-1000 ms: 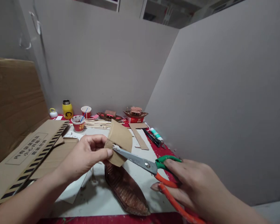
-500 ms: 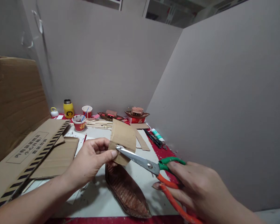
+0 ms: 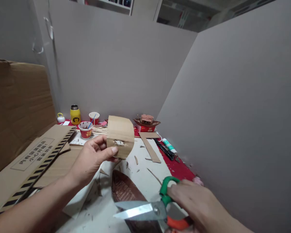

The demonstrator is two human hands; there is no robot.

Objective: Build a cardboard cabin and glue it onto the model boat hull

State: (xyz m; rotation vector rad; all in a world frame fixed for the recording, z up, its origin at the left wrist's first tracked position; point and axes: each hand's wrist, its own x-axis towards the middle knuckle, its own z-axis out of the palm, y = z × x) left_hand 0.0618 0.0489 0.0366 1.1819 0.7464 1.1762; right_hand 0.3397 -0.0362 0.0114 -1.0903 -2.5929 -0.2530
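Scissors [image 3: 156, 210] now off the curved cardboard [image 3: 120, 129]

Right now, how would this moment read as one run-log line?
left hand: holds curved cardboard with ragged hole | right hand: holds scissors, blades slightly apart, partly hiding boat

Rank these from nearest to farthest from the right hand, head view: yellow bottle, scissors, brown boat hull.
1. Scissors, held in the right hand.
2. Brown boat hull, left of the hand, partly hidden by scissors.
3. Yellow bottle, far back, to the left.
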